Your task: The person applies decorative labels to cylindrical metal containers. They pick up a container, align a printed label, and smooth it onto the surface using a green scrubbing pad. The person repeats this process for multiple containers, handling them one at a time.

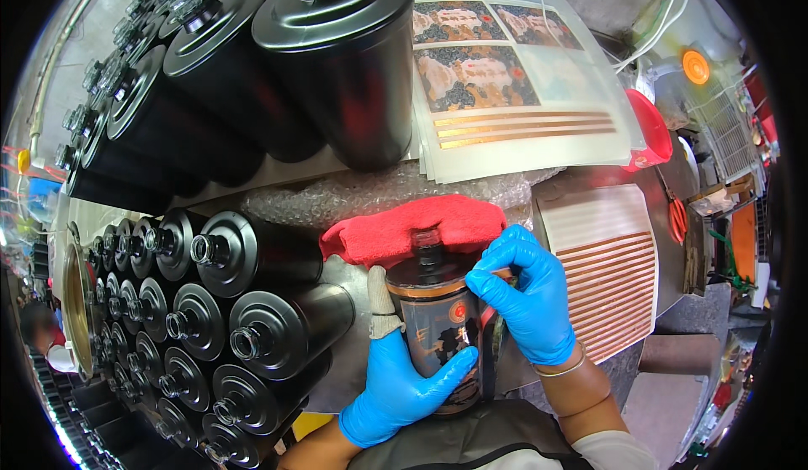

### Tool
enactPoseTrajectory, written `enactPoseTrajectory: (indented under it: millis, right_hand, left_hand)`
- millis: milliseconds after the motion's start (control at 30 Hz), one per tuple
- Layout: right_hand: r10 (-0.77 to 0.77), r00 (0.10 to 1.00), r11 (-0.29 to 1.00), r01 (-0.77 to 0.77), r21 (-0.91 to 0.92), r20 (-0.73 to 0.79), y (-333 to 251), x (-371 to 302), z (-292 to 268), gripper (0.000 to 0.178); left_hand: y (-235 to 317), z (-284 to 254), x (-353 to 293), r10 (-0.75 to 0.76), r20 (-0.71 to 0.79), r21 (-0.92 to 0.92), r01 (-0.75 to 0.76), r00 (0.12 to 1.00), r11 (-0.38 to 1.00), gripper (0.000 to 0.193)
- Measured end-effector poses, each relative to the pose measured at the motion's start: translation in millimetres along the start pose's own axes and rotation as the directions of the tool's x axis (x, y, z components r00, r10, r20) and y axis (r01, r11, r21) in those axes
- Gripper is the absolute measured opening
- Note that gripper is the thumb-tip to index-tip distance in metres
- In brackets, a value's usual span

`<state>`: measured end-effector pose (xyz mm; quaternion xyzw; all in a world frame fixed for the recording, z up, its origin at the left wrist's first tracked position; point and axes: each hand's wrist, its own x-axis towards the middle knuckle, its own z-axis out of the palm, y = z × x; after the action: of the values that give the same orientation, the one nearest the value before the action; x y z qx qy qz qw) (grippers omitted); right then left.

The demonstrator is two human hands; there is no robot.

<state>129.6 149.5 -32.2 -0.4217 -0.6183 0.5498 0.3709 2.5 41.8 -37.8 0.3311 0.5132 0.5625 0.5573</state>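
Observation:
Upright in front of me stands a black glass bottle (pixel 421 335) with a dark printed picture and a round red mark on its side. My left hand (pixel 400 394), in a blue glove with a pale cloth cover on one finger, wraps the bottle's left side, thumb across its front. A thin copper-coloured strip (pixel 425 292) runs around the bottle just below its shoulder. My right hand (pixel 530 302), also blue-gloved, pinches the strip's right end at the bottle's edge. Behind the bottle's neck lies a folded red cloth (pixel 396 224).
Several matching black bottles (pixel 290 314) lie stacked at left; more stand (pixel 337 74) at the back. Bubble wrap (pixel 337 194) edges the raised shelf, where printed picture sheets (pixel 539 146) lie. At right are a sheet of copper strips (pixel 610 276), red-handled scissors (pixel 676 217) and a red bowl (pixel 650 133).

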Motion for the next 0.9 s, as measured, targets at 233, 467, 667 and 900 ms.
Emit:
enactPoseTrajectory:
  millis: [233,467,667,900]
  right_hand:
    - [0.127,0.992,0.959,-0.124,0.254,0.004,-0.5,-4.2,1.7,0.011]
    - [0.112,0.994,0.940,-0.106,0.323,0.000,7.5,-11.8,6.9,0.013]
    - [0.083,0.997,0.934,-0.076,0.348,-0.004,11.3,-13.2,7.6,0.013]
    - [0.167,0.986,0.911,-0.159,0.380,0.014,10.6,-11.4,3.6,0.011]
  left_hand:
    - [2.6,-5.1,-6.0,0.133,0.003,0.447,-0.121,0.991,0.887,0.106]
    - [-5.7,-8.5,0.0,0.082,0.016,-0.001,-0.081,0.997,0.997,0.105]
    - [-1.7,-8.6,-3.2,0.125,-0.003,0.160,-0.123,0.992,0.979,0.099]
    - [23.6,8.8,-6.5,0.308,0.071,0.863,-0.214,0.949,0.457,0.072]
